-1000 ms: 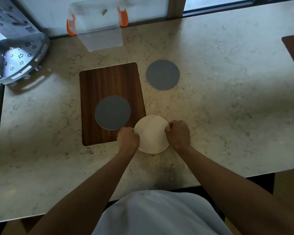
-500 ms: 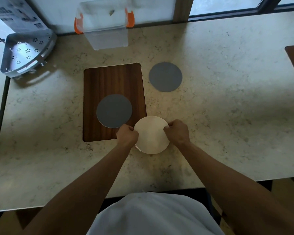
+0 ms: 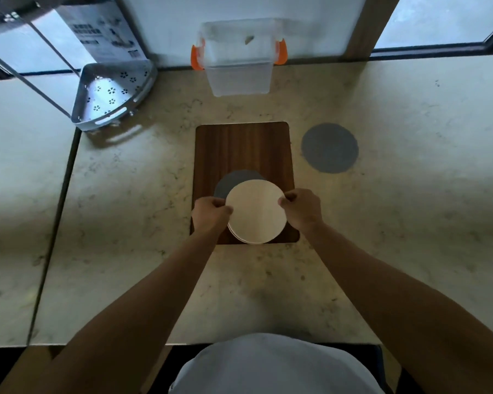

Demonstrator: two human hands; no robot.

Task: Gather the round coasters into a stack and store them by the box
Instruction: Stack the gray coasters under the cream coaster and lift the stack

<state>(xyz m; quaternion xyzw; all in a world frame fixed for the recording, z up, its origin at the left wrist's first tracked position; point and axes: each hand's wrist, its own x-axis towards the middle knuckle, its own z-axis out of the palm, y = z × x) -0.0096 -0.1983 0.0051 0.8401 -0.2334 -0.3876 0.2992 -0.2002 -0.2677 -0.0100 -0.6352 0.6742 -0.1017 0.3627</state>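
I hold a small stack of cream round coasters between both hands, over the near end of the wooden board. My left hand grips its left edge and my right hand grips its right edge. The stack partly covers a grey coaster lying on the board. A second grey coaster lies flat on the counter to the right of the board. The clear plastic box with orange clips stands at the back, beyond the board.
A perforated metal corner rack sits at the back left, with a printed carton behind it. A seam in the marble counter runs down the left side. The counter's front edge is close to my body.
Both hands have carried the cream stack left and away from me, off the bare counter onto the board, so it now overlaps the grey coaster there. The camera view has shifted too.
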